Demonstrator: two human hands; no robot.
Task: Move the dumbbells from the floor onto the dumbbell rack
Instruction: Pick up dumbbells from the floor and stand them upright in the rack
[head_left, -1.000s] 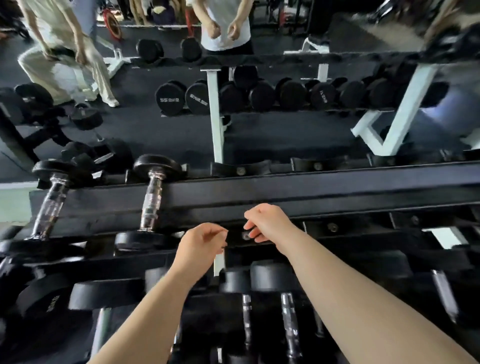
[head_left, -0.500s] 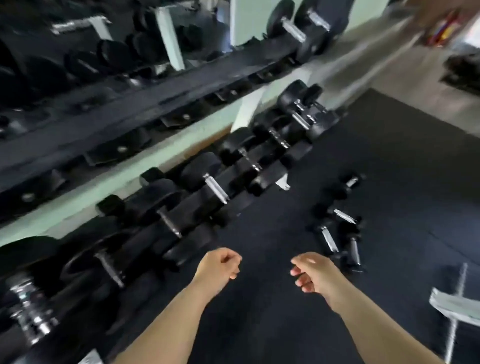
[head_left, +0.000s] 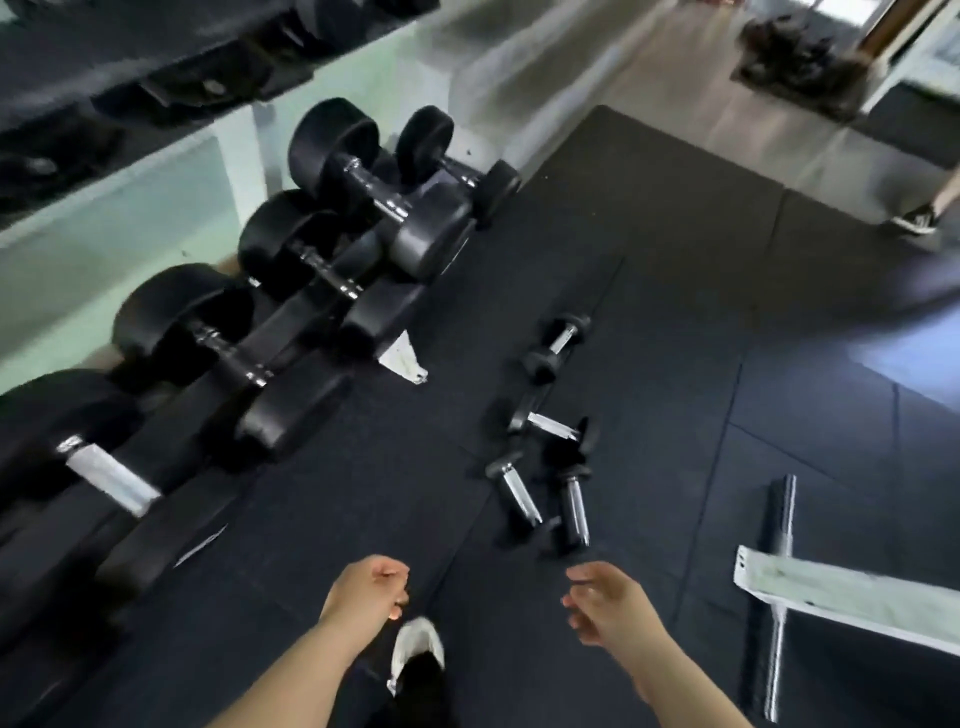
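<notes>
four small dumbbells lie on the black floor mat (head_left: 675, 291), off to the right of the rack (head_left: 322, 306). the farthest dumbbell (head_left: 557, 340) sits alone, well apart from the rack's white foot (head_left: 402, 358). nearer the person, three more cluster together: one (head_left: 553, 425) lying crosswise, and below it two with chrome handles, the left one (head_left: 514, 488) tilted and the right one (head_left: 574, 506) just beside it, their ends close or touching, though blur makes that hard to settle.

the rack runs along the left, its lowest tier loaded with large black dumbbells (head_left: 374, 182) resting at a slant.

both hands hang low in the view, nearer the person than the cluster, and hold nothing. the left hand (head_left: 366, 587) is loosely curled, fingers folded toward the palm. the right hand (head_left: 608, 603) is half open, fingers relaxed and bent, just short of the nearest dumbbell's end but not touching it.

a white shoe (head_left: 418, 649) shows between the forearms. right of the cluster, a chrome bar (head_left: 782, 545) lies on the mat with a white beam (head_left: 852, 597) across it.
</notes>
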